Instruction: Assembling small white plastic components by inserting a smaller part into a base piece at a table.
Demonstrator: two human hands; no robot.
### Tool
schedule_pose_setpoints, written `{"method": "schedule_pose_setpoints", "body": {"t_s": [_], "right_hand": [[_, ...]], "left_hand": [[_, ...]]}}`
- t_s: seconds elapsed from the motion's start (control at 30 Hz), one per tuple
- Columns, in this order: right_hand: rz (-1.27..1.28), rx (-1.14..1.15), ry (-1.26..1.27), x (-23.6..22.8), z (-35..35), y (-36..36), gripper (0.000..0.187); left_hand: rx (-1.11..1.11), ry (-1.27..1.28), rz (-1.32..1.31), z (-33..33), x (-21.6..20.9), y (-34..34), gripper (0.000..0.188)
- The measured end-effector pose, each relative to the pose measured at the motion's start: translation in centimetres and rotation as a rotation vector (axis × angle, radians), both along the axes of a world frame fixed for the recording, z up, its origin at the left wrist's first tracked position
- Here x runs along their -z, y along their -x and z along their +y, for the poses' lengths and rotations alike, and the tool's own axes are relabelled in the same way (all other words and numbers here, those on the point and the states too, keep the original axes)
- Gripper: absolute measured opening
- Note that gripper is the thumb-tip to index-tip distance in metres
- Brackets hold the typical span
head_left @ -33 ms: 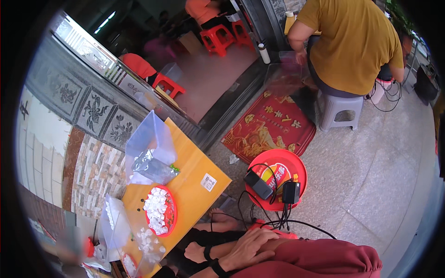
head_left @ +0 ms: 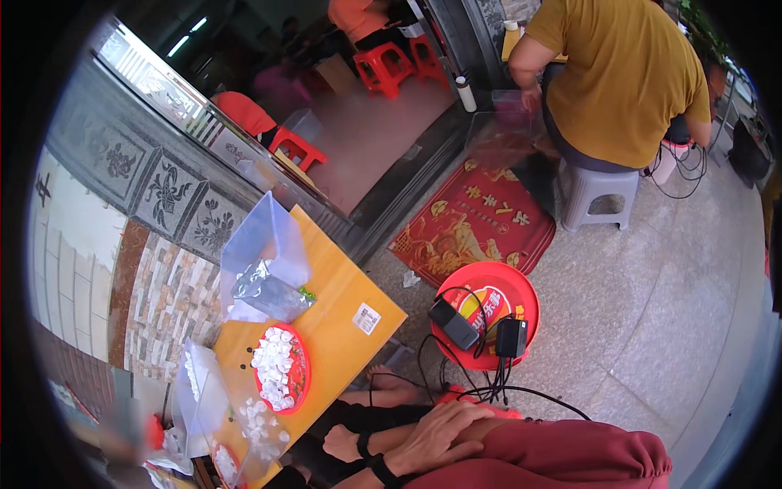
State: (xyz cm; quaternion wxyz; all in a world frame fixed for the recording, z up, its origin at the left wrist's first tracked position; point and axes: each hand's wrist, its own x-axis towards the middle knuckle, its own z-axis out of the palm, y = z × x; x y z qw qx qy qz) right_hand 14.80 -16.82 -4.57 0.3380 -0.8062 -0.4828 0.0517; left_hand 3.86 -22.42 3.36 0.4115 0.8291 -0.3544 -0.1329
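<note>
Ahead and left of the hands, the orange table [head_left: 342, 314] carries a red tray [head_left: 303, 383] of white caps [head_left: 273, 367]. The right hand [head_left: 436, 436] lies flat, fingers spread, on the red-trousered thigh [head_left: 562, 460], holding nothing. The left hand [head_left: 342, 442], just beside it, is loosely curled, empty.

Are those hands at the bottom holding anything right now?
Nothing is held. The right hand rests flat on the red-trousered leg; the left hand lies loosely curled beside it, empty.
</note>
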Motion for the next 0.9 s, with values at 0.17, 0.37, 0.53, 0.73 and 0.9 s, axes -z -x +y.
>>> {"method": "schedule_pose_setpoints", "body": {"t_s": [0.17, 0.37, 0.53, 0.73, 0.9], "right_hand": [[-0.011, -0.002, 0.050, -0.3, -0.2, 0.0, 0.042], [-0.015, -0.069, 0.144, -0.4, 1.2, 1.3, 0.045], [0.043, -0.269, 0.255, 1.0, 5.1, 6.8, 0.048], [0.064, -0.406, -0.019, -1.1, 7.2, 9.2, 0.025], [0.121, -0.314, 0.140, -6.2, 7.2, -0.6, 0.017]], "left_hand": [[0.051, -0.085, 0.060, 0.7, -0.6, 1.1, 0.059], [0.001, -0.013, -0.082, 1.5, -0.6, 2.7, 0.061], [0.020, 0.069, -0.122, 1.5, 0.3, 2.2, 0.060], [-0.253, 0.057, -0.361, 5.3, -0.7, 2.5, 0.030], [-0.722, 0.258, -0.415, 11.7, -2.3, 3.0, 0.017]]}}
